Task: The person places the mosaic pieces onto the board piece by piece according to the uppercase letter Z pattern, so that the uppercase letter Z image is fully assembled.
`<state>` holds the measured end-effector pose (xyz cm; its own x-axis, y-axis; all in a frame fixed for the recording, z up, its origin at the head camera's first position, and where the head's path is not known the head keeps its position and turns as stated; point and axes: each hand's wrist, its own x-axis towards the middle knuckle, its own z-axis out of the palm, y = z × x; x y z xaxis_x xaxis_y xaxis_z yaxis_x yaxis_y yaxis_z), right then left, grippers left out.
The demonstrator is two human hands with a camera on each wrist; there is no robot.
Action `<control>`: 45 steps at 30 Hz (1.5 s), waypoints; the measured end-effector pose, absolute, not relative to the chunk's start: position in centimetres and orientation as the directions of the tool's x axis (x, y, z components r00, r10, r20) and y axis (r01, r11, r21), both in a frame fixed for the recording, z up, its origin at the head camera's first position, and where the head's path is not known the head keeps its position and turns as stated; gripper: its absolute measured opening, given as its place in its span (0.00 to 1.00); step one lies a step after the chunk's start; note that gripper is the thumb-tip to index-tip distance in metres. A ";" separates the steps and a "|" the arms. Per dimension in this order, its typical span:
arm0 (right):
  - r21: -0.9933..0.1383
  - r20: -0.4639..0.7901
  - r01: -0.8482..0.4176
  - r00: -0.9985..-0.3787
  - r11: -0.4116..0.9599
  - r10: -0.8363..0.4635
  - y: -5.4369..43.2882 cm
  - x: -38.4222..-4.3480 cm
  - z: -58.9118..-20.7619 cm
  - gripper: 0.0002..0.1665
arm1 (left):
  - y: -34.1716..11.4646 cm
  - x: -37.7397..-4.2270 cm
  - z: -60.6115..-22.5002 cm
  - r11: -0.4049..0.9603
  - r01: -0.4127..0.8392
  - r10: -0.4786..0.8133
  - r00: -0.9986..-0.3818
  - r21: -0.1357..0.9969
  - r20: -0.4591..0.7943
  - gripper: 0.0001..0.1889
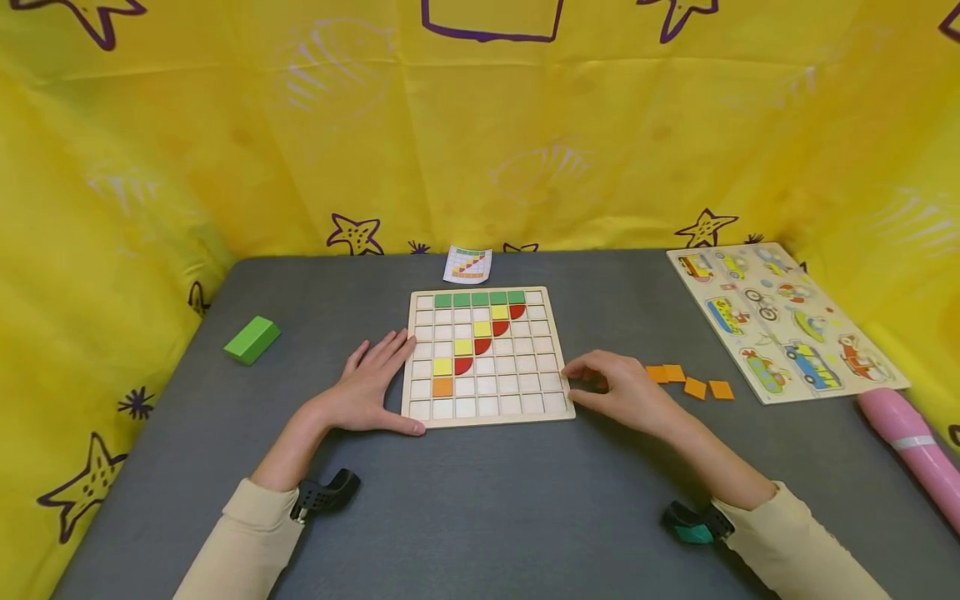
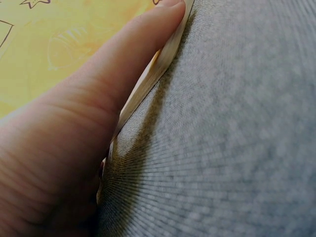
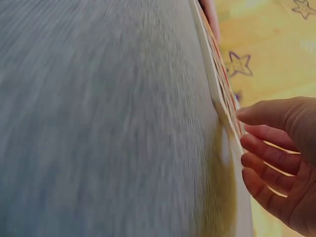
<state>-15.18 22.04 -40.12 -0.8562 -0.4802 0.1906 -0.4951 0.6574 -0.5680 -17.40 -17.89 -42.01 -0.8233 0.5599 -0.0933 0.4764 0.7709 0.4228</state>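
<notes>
A wooden grid board [image 1: 531, 407] lies flat on the table, holding a row of green squares [image 1: 479, 298], a diagonal of yellow squares [image 1: 482, 328] and red quarter-round pieces [image 1: 483, 346], and one orange square [image 1: 442, 387]. The left hand [image 1: 367, 387] rests along the board's left edge, fingers spread, thumb at the near corner. In the left wrist view its thumb [image 2: 106, 69] lies against the wooden rim. At the right edge, the right hand [image 1: 618, 387] touches the board with thumb and fingertips, its fingers loosely bent. No piece shows between them in the right wrist view.
Several loose orange tiles [image 1: 695, 387] lie just right of the right hand. A small pattern card [image 1: 468, 265] sits behind the board. A green block [image 1: 252, 340] is at left; a picture puzzle board [image 1: 780, 325] and a pink cylindrical object [image 1: 911, 442] are at right.
</notes>
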 end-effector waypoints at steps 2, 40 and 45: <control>-0.561 0.196 -0.488 -0.863 0.669 -0.466 22.9 -15.1 -40.1 0.16 | -17.9 -17.4 -42.0 0.771 0.474 0.559 -0.823 0.425 -0.096 0.68; -0.446 0.255 -0.422 -0.905 0.789 -0.340 30.4 -14.7 -40.0 0.16 | -17.7 -17.3 -41.8 0.775 0.463 0.555 -0.824 0.429 -0.114 0.68; -0.467 0.241 -0.398 -0.916 0.789 -0.319 29.4 -14.9 -40.1 0.15 | -17.8 -17.3 -41.9 0.774 0.461 0.555 -0.824 0.434 -0.113 0.68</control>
